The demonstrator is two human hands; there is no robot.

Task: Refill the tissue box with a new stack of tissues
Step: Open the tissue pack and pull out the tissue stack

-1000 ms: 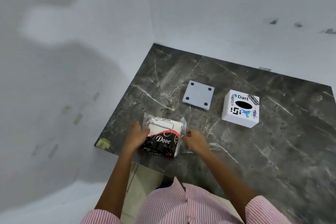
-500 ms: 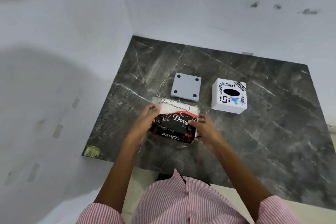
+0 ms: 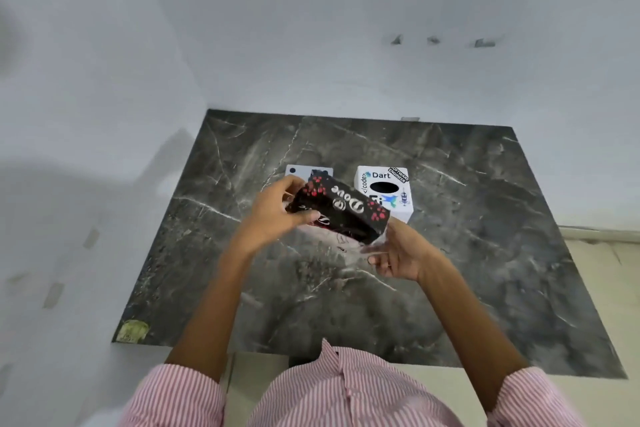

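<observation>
I hold a black plastic tissue pack (image 3: pixel 341 210) printed with "Dove" and red paw marks, lifted off the dark marble slab (image 3: pixel 485 253) and tilted. My left hand (image 3: pixel 277 215) grips its left end, thumb across the front. My right hand (image 3: pixel 398 251) pinches the clear plastic flap at its lower right end. Behind the pack stands the white cube tissue box (image 3: pixel 386 189) with stickers and a dark oval opening on top. The grey square base plate (image 3: pixel 304 171) of the box lies to its left, partly hidden by the pack.
White walls close in the slab on the left and at the back. A yellowish sticker (image 3: pixel 133 331) marks the slab's near left corner. A cream floor strip (image 3: pixel 602 253) runs along the right side.
The pack has risen off the slab and turned over, its black side with red paws now up. Both hands lifted with it toward the box. The camera view tilted upward.
</observation>
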